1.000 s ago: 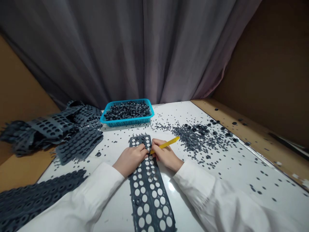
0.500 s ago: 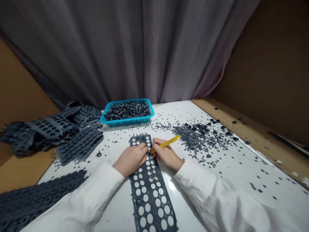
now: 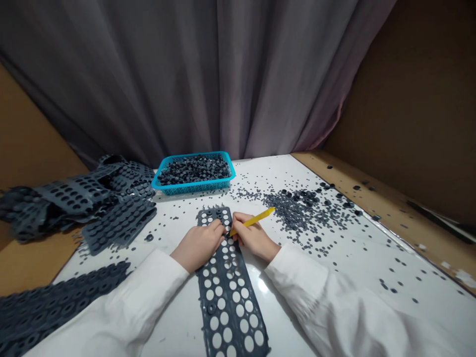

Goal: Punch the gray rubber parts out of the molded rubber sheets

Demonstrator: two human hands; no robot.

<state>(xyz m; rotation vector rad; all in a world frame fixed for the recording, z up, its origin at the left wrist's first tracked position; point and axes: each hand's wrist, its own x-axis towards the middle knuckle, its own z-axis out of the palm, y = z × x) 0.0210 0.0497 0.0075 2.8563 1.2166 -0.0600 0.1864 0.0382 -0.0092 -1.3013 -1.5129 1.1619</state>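
Note:
A long dark grey rubber strip (image 3: 226,292) full of round holes lies on the white table (image 3: 357,263), running away from me. My left hand (image 3: 199,243) rests on its far part with fingers curled and pressing on the strip. My right hand (image 3: 253,238) is closed around a yellow stick tool (image 3: 255,220), whose near tip touches the strip beside my left fingertips. A few dark rings still sit in the strip's far holes.
A blue basket (image 3: 194,184) of small dark rings stands at the back. Loose rings and scraps (image 3: 305,210) are scattered to the right. Piles of punched rubber strips (image 3: 92,203) lie at the left, with more at the near left (image 3: 44,307). Grey curtain behind.
Both hands stay at the same spot on the strip. The view has shifted slightly; nothing else has visibly moved.

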